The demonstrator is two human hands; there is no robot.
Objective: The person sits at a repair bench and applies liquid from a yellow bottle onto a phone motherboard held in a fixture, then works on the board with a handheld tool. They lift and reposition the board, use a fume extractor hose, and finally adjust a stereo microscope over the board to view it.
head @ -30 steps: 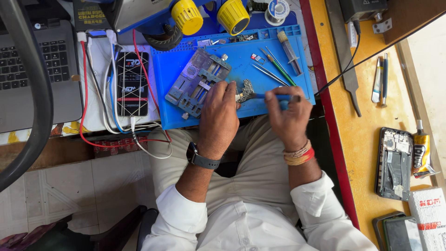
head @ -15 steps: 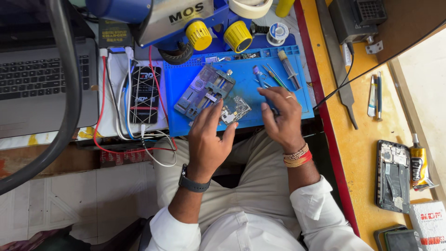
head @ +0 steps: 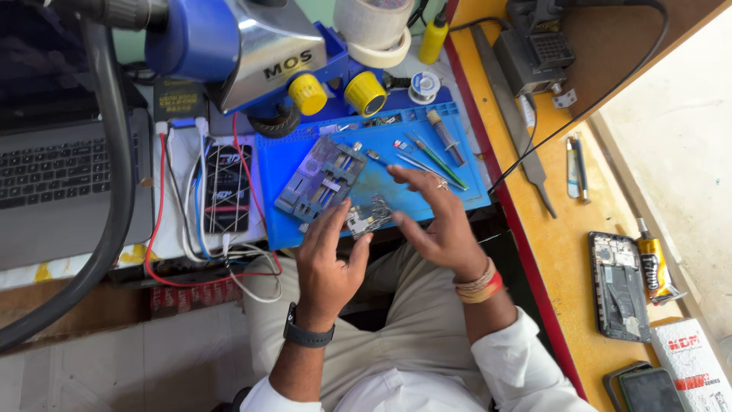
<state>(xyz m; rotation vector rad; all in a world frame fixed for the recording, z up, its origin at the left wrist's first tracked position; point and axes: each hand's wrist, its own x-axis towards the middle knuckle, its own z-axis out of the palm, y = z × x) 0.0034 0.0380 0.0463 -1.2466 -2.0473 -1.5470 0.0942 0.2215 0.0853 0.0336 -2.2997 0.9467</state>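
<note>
My left hand [head: 326,263], with a dark watch on its wrist, pinches a small circuit board [head: 370,217] at the near edge of the blue work mat [head: 457,194]. My right hand [head: 438,225] hovers just right of the board with its fingers spread and nothing in it. It wears a ring and red and gold bangles. A grey metal board-holder fixture [head: 320,181] lies on the mat just beyond my left fingers. Tweezers and thin tools [head: 431,159] rest on the mat beyond my right hand.
A blue and silver microscope [head: 236,46] with yellow knobs hangs over the mat's far side, a tape roll [head: 374,30] beside it. A phone [head: 226,188] with cables and a laptop [head: 53,179] lie left. On the yellow bench right: a file [head: 512,118], an opened phone [head: 618,286], a glue tube [head: 656,267].
My right hand held a thin tool against the board a second ago; now its fingers are spread and hold nothing. Both hands have drawn back slightly toward the mat's near edge. The view has shifted.
</note>
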